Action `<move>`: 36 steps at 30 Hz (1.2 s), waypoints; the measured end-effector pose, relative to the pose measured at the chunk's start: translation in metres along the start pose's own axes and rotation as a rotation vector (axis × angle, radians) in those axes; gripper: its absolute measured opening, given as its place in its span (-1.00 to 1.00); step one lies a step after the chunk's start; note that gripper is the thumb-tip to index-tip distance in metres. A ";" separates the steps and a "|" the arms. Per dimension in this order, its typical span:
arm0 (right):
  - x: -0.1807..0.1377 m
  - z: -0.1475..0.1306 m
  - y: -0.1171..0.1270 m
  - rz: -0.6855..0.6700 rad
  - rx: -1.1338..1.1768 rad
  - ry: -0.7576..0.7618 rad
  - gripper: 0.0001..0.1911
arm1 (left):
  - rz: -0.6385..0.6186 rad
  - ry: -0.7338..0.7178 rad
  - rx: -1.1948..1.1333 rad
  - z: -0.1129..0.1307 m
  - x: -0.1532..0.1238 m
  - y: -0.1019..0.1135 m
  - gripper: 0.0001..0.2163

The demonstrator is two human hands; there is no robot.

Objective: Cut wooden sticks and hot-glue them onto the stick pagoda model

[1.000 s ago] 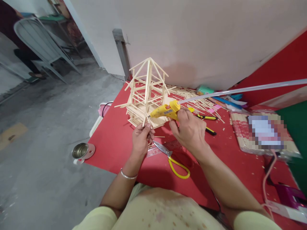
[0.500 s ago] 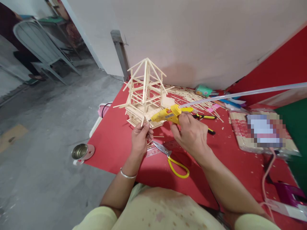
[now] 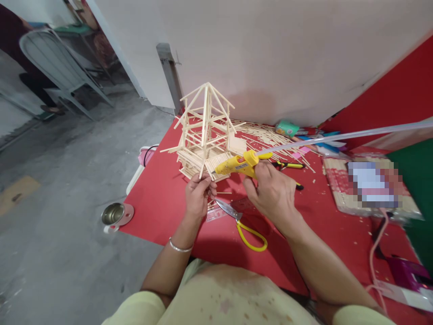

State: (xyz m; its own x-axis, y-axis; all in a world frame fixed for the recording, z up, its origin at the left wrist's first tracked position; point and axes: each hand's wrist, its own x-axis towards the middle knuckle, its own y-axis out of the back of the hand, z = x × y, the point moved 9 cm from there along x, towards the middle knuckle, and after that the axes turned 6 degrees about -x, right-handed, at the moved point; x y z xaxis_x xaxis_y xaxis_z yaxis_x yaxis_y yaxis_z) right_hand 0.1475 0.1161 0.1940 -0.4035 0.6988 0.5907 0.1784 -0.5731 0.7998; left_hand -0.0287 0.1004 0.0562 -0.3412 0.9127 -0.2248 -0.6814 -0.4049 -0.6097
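A small house built of thin wooden sticks [image 3: 203,131] stands on the red table [image 3: 162,198], with a peaked roof frame. My left hand [image 3: 198,196] pinches a thin wooden stick [image 3: 204,164] that leans up against the house's front. My right hand [image 3: 270,192] grips a yellow glue gun [image 3: 238,164], its nozzle pointing left at the stick near my left fingertips. A long translucent glue rod [image 3: 338,136] sticks out of the gun's back toward the right.
Yellow-handled scissors [image 3: 241,223] lie just below my hands. Loose sticks [image 3: 267,137] and yellow-black tools [image 3: 287,166] lie behind the gun. A stick mat with a packet [image 3: 372,189] lies right. A metal cup [image 3: 113,213] sits on the floor left; a grey chair [image 3: 57,63] stands far left.
The glue gun has dipped slightly lower and its nozzle has come nearer to the stick in my left hand. The view shifted a little; my left hand has stayed put.
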 end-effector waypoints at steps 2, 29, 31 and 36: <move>-0.001 0.000 0.002 0.015 -0.007 0.008 -0.73 | -0.022 -0.023 0.005 0.002 -0.001 -0.001 -0.72; -0.015 0.004 0.004 0.050 -0.004 0.007 -0.78 | -0.012 -0.309 0.285 0.018 -0.003 0.002 -0.71; -0.015 0.005 0.005 0.052 0.001 0.002 -0.79 | -0.012 -0.318 0.288 0.019 -0.003 0.001 -0.70; -0.016 0.005 0.006 0.061 0.007 0.003 -0.79 | -0.006 -0.334 0.302 0.019 -0.004 0.001 -0.69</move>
State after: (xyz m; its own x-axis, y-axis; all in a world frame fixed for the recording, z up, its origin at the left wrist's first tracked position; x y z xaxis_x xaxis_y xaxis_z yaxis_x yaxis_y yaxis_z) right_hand 0.1595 0.1036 0.1898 -0.3947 0.6608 0.6384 0.2095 -0.6118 0.7628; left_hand -0.0409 0.0956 0.0710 -0.4933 0.8674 0.0655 -0.8254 -0.4430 -0.3499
